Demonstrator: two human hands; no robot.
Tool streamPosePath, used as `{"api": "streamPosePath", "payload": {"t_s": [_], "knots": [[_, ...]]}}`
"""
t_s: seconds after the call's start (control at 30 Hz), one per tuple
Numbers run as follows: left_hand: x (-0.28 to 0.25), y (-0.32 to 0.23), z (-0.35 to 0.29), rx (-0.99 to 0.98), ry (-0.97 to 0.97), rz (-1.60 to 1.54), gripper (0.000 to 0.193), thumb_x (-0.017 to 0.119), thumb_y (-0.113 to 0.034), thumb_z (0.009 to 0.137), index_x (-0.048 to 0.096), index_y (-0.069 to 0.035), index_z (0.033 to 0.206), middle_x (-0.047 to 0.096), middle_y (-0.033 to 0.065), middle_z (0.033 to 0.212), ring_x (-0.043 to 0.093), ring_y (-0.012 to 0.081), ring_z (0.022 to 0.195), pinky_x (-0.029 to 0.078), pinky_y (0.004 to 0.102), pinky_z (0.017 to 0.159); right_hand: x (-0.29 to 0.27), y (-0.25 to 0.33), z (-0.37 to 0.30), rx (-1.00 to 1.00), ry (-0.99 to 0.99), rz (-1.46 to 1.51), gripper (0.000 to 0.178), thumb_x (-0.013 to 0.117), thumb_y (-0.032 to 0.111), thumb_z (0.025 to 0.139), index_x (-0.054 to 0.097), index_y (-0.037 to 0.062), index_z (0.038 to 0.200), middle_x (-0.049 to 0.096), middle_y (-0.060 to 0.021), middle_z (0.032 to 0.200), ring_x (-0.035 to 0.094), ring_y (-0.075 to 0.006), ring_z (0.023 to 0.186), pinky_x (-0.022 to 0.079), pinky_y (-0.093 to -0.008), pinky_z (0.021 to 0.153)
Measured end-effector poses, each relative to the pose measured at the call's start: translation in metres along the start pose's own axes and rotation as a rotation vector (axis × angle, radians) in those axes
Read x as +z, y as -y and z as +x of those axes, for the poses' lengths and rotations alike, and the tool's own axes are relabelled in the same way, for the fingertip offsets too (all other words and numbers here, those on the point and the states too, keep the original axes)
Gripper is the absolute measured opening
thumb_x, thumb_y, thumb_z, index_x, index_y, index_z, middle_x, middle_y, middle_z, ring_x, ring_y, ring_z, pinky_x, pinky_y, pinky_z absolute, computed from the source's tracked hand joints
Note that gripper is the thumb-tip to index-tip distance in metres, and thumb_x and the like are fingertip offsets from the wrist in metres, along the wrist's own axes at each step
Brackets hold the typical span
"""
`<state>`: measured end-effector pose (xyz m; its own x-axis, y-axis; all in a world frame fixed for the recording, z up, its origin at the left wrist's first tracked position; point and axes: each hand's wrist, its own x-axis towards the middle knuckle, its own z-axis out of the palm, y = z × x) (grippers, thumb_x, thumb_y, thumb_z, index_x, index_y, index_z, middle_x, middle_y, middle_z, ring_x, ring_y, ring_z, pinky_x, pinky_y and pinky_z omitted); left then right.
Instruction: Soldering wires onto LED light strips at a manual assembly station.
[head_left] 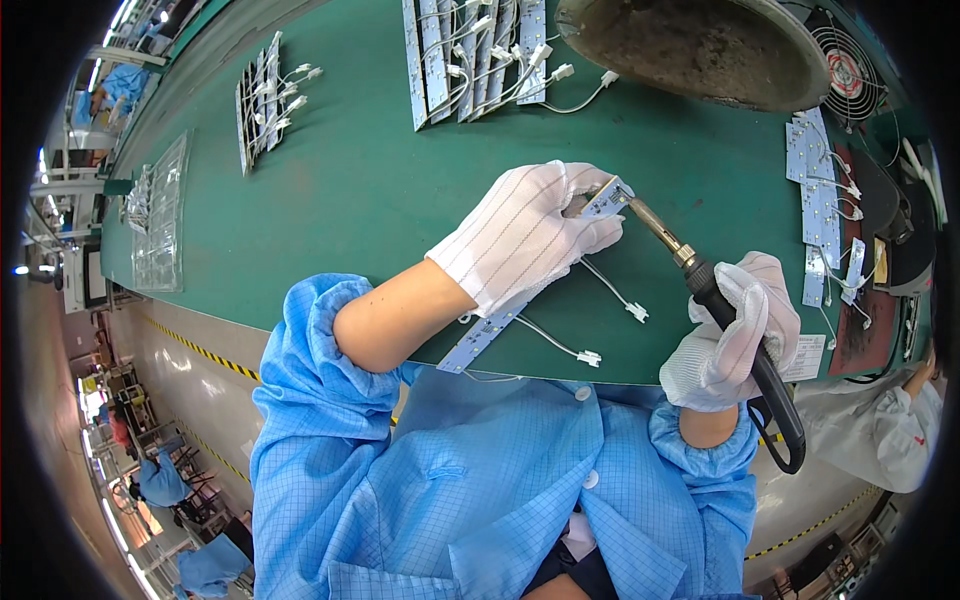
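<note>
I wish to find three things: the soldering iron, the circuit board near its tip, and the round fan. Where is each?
Soldering iron (711, 290), head view: black handle.
Circuit board (605, 201), head view: exposed end.
Round fan (847, 73), head view: middle of grille.

Left hand (530, 228) pinches farther forward while right hand (736, 338) grips

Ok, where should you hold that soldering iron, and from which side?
Probably hold the soldering iron by its long black handle, coming from the lower right, where the right hand grips: the handle slopes down that way, while the slim metal end points up-left to the light strip.
</note>
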<state>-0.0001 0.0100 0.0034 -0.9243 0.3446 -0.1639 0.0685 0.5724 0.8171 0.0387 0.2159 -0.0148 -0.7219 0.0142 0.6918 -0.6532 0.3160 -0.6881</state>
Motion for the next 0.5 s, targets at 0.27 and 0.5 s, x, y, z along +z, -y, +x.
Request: {"api": "streamPosePath", "payload": {"t_s": [0.27,0.5], "knots": [[0.0011,0.0015,0.0007,0.041,-0.025,0.03,0.038,0.067,-0.027,0.079,0.063,-0.001,0.106,0.062,0.0204,0.082,0.059,0.037,0.076,0.047,0.0407,0.07,-0.0033,-0.0031,-0.0011,0.008,0.026,-0.024,0.017,0.05,0.004,0.076,0.063,-0.0044,0.081,0.065,-0.0147,0.07,0.052,-0.0218,0.057,0.043,-0.0327,0.056],[0.004,0.0037,-0.0001,0.069,-0.045,0.062,0.037,0.066,-0.028,0.081,0.063,0.0,0.106,0.061,0.0206,0.082,0.059,0.0373,0.077,0.048,0.0418,0.07,-0.003,-0.0028,-0.0052,-0.083,0.053,-0.088,0.016,0.043,0.011,0.091,0.05,-0.0011,0.097,0.062,-0.0177,0.076,0.052,-0.0215,0.061,0.045,-0.0371,0.064]]}}
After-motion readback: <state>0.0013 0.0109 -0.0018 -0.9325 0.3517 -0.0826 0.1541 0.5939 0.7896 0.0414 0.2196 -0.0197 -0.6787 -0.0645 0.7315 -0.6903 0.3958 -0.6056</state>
